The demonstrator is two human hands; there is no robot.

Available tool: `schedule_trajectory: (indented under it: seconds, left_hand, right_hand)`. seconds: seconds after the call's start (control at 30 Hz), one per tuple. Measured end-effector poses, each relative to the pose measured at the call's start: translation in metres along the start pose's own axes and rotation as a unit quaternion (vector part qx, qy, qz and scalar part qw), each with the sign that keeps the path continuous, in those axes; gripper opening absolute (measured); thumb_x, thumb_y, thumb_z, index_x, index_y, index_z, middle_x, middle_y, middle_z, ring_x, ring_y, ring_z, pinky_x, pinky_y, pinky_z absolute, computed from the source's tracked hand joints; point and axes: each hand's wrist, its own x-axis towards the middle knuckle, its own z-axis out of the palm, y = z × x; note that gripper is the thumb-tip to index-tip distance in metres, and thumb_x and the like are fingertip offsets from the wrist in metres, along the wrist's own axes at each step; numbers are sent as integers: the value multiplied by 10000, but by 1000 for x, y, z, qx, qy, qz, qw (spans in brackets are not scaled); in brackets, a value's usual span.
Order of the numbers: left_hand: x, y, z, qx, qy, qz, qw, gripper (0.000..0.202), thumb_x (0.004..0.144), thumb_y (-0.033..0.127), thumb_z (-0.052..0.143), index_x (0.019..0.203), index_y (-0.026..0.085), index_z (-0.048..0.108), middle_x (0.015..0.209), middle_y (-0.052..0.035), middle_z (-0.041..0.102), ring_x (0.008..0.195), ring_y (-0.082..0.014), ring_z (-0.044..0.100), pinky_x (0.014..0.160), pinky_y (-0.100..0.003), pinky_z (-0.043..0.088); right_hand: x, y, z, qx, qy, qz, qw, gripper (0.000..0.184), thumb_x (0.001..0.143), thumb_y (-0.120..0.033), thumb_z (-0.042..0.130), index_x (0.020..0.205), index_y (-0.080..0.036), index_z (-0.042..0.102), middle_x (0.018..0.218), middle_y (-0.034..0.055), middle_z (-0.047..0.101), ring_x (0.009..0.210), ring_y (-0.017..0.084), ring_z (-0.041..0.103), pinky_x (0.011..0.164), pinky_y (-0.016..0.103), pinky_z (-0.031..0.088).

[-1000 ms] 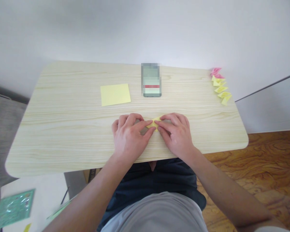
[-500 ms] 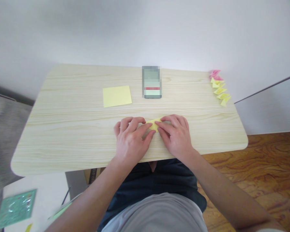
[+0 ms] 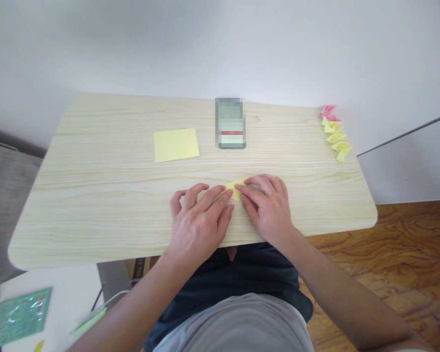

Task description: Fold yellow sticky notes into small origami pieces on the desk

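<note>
On the front part of the table, a small folded piece of yellow paper (image 3: 235, 191) lies between my two hands, its edges partly covered by fingertips. My left hand (image 3: 198, 222) rests its stretched fingertips on the paper's left end. The left thumb is apart from the paper, and the outer fingers are spread over the table. At the other end, my right hand (image 3: 269, 205) holds the paper between thumb and fingers, with the index fingertip on top.
Beyond my hands lie a yellow sheet of paper (image 3: 176, 145) and a phone with a blurred screen (image 3: 231, 123). Several yellow folded paper pieces (image 3: 336, 139) and pink folded paper (image 3: 329, 113) line the table's right edge. A green packet (image 3: 20, 315) lies on a lower white surface at left.
My left hand has shifted slightly left and its thumb has drawn away from the folded paper, fingers stretching flatter. The right hand stays on the paper.
</note>
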Motion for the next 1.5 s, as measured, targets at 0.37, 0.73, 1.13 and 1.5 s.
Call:
schedule_trajectory:
  seconds: [0.37, 0.73, 1.13, 1.5]
  left_hand:
    - [1, -5, 2, -16, -2, 22, 1000, 333, 945, 257, 622, 1263, 325, 694, 1358, -22, 680, 1303, -339, 526, 1094, -594, 313]
    - [0, -6, 2, -10, -9, 26, 1000, 343, 956, 264, 614, 1288, 322, 678, 1376, -7, 671, 1300, -313, 542, 1103, -569, 316]
    - [-2, -3, 0, 1, -17, 30, 999, 366, 966, 261, 594, 1322, 319, 654, 1416, -10, 642, 1318, -326, 527, 1119, -582, 289]
    - [-4, 6, 0, 14, -11, -5, 1000, 364, 960, 283, 601, 1313, 333, 672, 1428, 2, 633, 1292, -328, 526, 1127, -587, 298]
  right_hand:
    - [0, -1, -1, -3, -3, 2, 1000, 275, 1014, -324, 550, 1237, -344, 709, 1277, 36, 661, 1245, 271, 502, 1122, 510, 304]
    - [-1, -1, -1, -10, -1, 3, 1000, 278, 1021, -340, 536, 1241, -347, 706, 1285, 31, 656, 1251, 272, 498, 1122, 504, 311]
    - [-2, -3, 0, -15, 1, 4, 1000, 278, 1024, -339, 531, 1239, -336, 706, 1293, 29, 654, 1259, 268, 491, 1121, 494, 312]
    - [-2, -8, 1, 4, 27, 10, 1000, 266, 998, -402, 579, 1201, -301, 717, 1240, 58, 664, 1223, 276, 517, 1094, 490, 336]
